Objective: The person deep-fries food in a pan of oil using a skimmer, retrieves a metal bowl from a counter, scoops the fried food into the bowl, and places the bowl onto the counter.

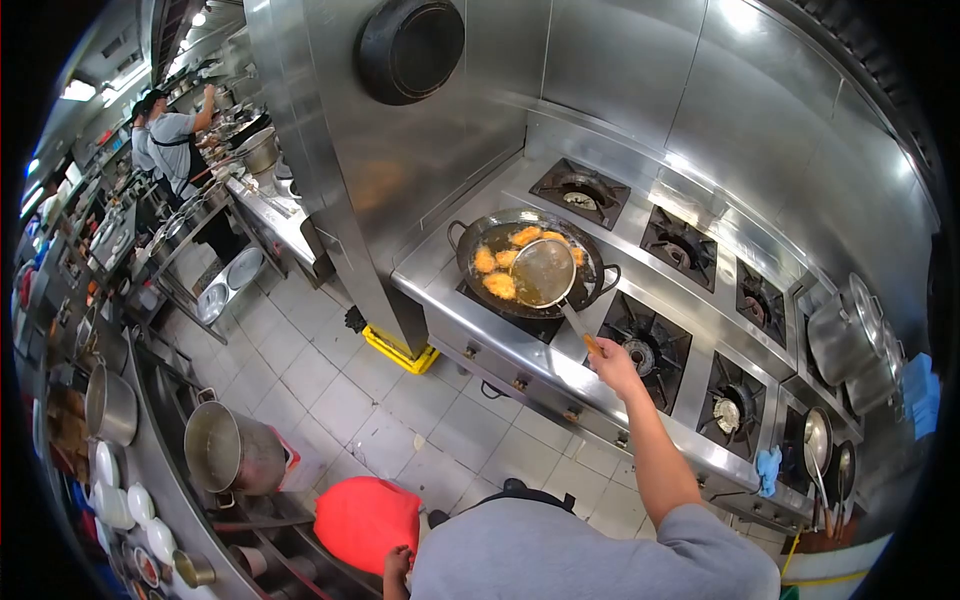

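Observation:
My right hand is closed round the wooden-ended handle of a round mesh skimmer. The skimmer's mesh is over the oil in a wide black wok with two loop handles. Several golden fried pieces lie in the oil, mostly left of and behind the skimmer. My left hand hangs low at my side, beside a bright red rounded object whose kind I cannot make out. That hand's fingers are small and partly hidden, so their grip is unclear.
Several burners surround the wok on the steel stove. A black pan hangs on the steel wall. Steel pots stand at right, near a blue cloth. A large pot stands behind me at left. Two people work farther off.

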`<action>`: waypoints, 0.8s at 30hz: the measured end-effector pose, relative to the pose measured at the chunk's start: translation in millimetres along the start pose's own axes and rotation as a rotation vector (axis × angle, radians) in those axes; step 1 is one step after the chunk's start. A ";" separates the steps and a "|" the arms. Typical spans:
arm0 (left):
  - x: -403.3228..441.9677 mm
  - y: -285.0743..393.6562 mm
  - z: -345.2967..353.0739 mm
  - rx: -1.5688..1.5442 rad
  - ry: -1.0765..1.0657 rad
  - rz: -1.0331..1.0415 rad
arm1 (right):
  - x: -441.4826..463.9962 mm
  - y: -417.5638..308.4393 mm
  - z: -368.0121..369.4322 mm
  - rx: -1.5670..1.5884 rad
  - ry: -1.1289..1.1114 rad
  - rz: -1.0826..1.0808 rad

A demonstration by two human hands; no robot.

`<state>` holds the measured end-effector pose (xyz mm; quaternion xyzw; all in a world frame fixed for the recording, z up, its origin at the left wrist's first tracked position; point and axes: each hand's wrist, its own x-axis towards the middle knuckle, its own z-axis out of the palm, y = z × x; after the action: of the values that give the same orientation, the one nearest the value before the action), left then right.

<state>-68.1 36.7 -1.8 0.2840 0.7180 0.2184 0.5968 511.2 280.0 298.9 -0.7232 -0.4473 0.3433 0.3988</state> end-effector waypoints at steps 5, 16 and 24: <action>-8.6 12.8 -2.8 0.038 0.002 -0.061 | 2.9 -22.2 15.7 0.178 -0.071 0.079; -16.7 0.5 1.1 0.081 -0.017 -0.077 | 9.3 -25.0 16.1 -0.157 0.062 -0.172; -1.3 -9.1 4.3 -0.029 -0.003 -0.101 | 6.2 -28.3 19.8 -0.132 0.048 -0.240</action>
<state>-65.1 28.9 -7.6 0.2390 0.7273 0.1983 0.6121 486.0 299.1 314.2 -0.6972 -0.5425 0.2458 0.3990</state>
